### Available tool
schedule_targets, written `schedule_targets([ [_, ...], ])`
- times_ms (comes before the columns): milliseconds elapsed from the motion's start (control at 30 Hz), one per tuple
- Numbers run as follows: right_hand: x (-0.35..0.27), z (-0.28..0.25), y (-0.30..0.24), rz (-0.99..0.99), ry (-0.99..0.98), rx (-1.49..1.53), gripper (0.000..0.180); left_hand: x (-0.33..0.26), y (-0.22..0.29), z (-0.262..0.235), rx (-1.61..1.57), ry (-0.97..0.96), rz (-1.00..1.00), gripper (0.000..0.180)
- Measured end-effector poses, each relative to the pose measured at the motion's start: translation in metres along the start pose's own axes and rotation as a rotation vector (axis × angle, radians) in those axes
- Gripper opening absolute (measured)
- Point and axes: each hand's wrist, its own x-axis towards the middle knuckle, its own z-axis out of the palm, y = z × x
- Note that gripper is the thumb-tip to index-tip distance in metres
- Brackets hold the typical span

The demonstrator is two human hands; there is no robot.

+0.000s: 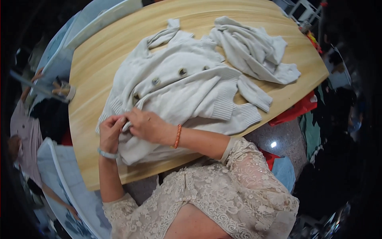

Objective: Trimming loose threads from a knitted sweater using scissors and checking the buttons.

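A cream knitted cardigan (187,95) with several dark round buttons and ribbed edges lies spread on the wooden table. At its left end, near the lowest visible button, both my hands meet. My left hand (110,133), with a pale bangle at the wrist, pinches a fold of the cardigan's edge. Close against it, my right hand (149,125), wearing an orange beaded bracelet, also has its fingers closed on the fabric. What lies between the fingertips is mostly hidden. Beyond the cardigan, to the right, a second cream knitted garment (254,49) is loosely bunched up.
The wooden table (91,79) has a rounded edge. White plastic bins (63,171) stand along its left side, where another person in a pink top (26,133) is at work. Red cloth (296,109) and blue cloth (283,171) lie below the right edge.
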Motion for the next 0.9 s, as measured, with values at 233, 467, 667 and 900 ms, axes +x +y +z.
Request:
schedule_targets([
  [233,0.010,-0.019,0.021,-0.007,-0.050,0.181,0.029,-0.016,0.010,0.014,0.474,-0.033,0.388,0.029],
  [467,0.016,-0.030,0.016,0.162,-0.211,0.304,0.032,-0.020,-0.001,0.028,0.446,0.216,0.414,0.021],
  [667,0.015,-0.027,0.013,0.213,-0.187,0.214,0.029,-0.012,-0.006,0.017,0.351,0.118,0.276,0.018],
  [900,0.013,-0.021,0.014,0.094,-0.133,0.130,0.026,-0.007,-0.017,0.011,0.136,0.080,0.336,0.017],
])
